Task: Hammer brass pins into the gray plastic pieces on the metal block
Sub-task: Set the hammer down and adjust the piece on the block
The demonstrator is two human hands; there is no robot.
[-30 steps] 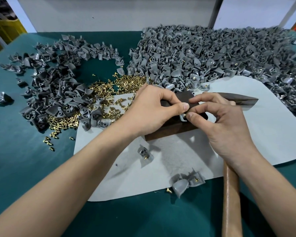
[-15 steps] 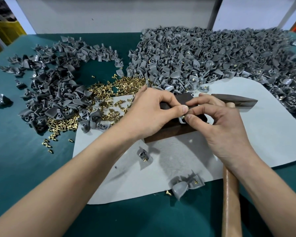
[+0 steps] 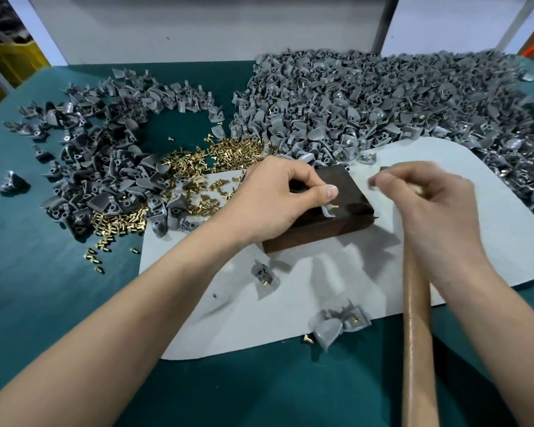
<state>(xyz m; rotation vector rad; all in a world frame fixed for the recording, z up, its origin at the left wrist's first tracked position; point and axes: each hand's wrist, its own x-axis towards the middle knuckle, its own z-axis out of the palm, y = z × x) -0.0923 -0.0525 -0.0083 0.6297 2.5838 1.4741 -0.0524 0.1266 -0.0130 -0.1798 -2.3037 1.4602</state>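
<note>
On the teal cloth bench and its white rounded mat, our left grip curls atop the dark metal block, hold unclear; right grip clamps the wooden-handled hammer, grey wall beyond.

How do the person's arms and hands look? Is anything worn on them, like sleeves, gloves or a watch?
Both forearms are bare to the frame's edge; no sleeve shows. The left hand and the right hand wear no gloves, and no ring or watch is visible. The right hand is blurred.
</note>
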